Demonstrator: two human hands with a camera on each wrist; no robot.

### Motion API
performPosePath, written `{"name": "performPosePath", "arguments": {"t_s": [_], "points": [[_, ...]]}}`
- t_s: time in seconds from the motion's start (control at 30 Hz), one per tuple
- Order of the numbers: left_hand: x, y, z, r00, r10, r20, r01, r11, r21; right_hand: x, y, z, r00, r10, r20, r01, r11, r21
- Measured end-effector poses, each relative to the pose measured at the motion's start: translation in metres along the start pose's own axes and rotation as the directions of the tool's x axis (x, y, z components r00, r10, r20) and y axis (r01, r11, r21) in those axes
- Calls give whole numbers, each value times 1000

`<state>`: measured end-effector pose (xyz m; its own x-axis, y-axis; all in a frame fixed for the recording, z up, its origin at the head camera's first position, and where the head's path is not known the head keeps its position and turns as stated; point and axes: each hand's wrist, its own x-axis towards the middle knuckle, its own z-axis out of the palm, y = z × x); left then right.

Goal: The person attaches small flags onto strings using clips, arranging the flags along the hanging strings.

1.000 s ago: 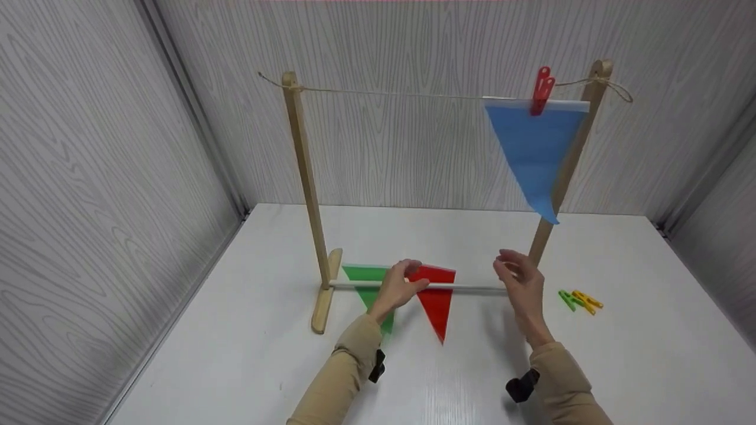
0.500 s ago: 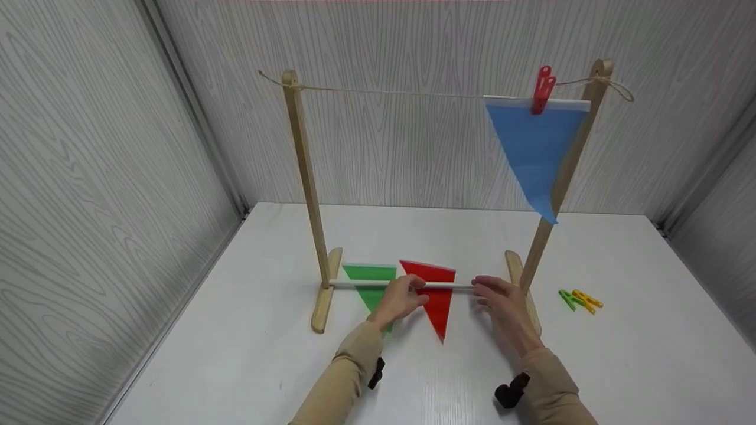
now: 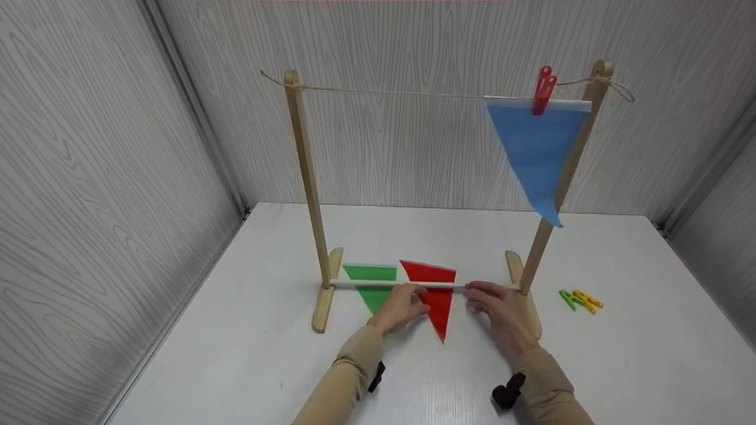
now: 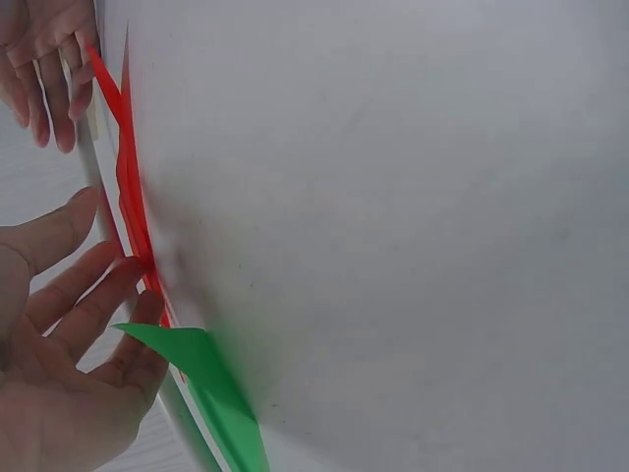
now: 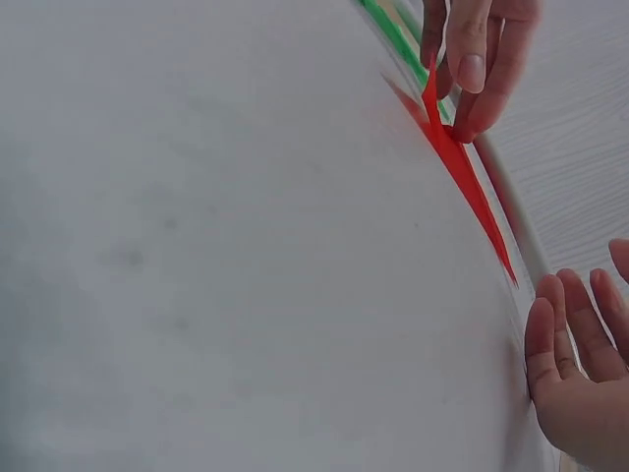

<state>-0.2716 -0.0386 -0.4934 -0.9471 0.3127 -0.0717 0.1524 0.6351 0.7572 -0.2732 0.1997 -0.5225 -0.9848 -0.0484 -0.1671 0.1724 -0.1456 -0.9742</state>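
The red pennant [image 3: 438,310] lies on the table under the stand's white rod [image 3: 352,283]. My left hand [image 3: 400,307] is at its left edge; in the left wrist view the fingertips touch the red cloth while the thumb stays apart. Partly covered by that hand, a green pennant [image 3: 370,273] lies just to the left. In the left wrist view its lower part [image 4: 197,354] bends up beside the fingers. To the right of the red pennant, my right hand [image 3: 502,310] hovers with loosely bent fingers, its fingertips right at the rod, holding nothing.
A string [image 3: 390,92] spans two wooden posts [image 3: 308,177]. From its right end hangs a blue pennant [image 3: 534,147] under a red clothespin [image 3: 542,94]. Green [image 3: 567,300] and yellow clothespins [image 3: 588,299] lie right of the stand's right foot [image 3: 514,265].
My right hand has come down and left from beside the right post to the rod. The left hand has moved slightly nearer to me along the red pennant. The pennants on the table stay put.
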Motion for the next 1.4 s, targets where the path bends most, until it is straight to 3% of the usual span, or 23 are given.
{"name": "performPosePath", "arguments": {"t_s": [0.27,0.4,0.63,0.77,1.0,1.13,1.4], "points": [[0,-3,2,997,77,16,-78,989,125,2,3,1,998,-58,24,62,979,-192],[-1,-2,3,995,97,17,-99,984,150,1,5,1,996,-77,51,87,969,-233],[-2,-1,5,992,123,4,-123,987,102,2,6,-1,992,-91,91,115,945,-305],[-2,0,6,993,122,-5,-121,990,75,1,6,-3,977,-129,170,185,907,-379],[-1,-4,7,994,100,-35,-96,991,91,1,8,-5,927,-188,324,328,827,-457],[0,-6,7,992,122,-39,-116,986,120,1,8,-5,911,-181,371,352,811,-467],[0,-6,7,992,113,-48,-106,985,140,0,7,-5,902,-190,388,372,798,-474]]}}
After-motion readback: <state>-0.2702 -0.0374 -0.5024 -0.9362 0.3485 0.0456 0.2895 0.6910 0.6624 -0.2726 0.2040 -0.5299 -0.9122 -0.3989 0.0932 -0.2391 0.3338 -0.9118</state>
